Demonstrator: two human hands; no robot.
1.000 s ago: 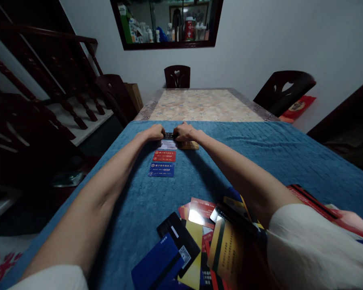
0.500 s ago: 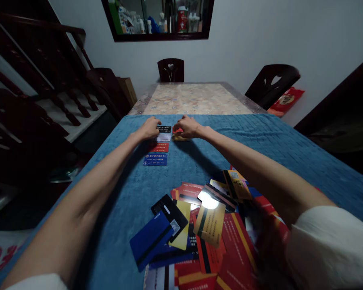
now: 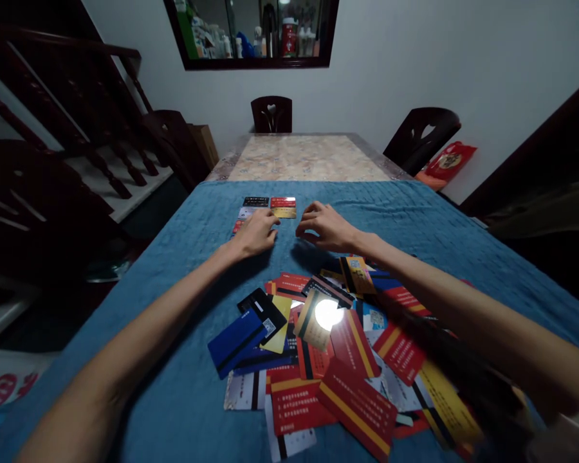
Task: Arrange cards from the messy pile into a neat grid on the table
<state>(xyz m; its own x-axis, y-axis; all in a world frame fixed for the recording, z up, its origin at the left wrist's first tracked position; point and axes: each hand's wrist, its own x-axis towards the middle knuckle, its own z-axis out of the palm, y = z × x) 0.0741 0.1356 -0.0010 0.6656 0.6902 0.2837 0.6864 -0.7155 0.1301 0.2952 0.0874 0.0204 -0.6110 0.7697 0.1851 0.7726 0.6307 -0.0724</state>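
Spread a bit, pinching nothing I can see, the left hand (image 3: 257,235) and right hand (image 3: 329,228) seem between cards, with neat cards (image 3: 283,202) by the blue cloth's (image 3: 390,222) far edge and a messy pile (image 3: 354,344) nearer, where lifting one would need a careful pinch.

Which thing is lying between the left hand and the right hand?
Nothing: the head view shows only bare blue cloth between the left hand and the right hand. The far gold card lies just beyond.
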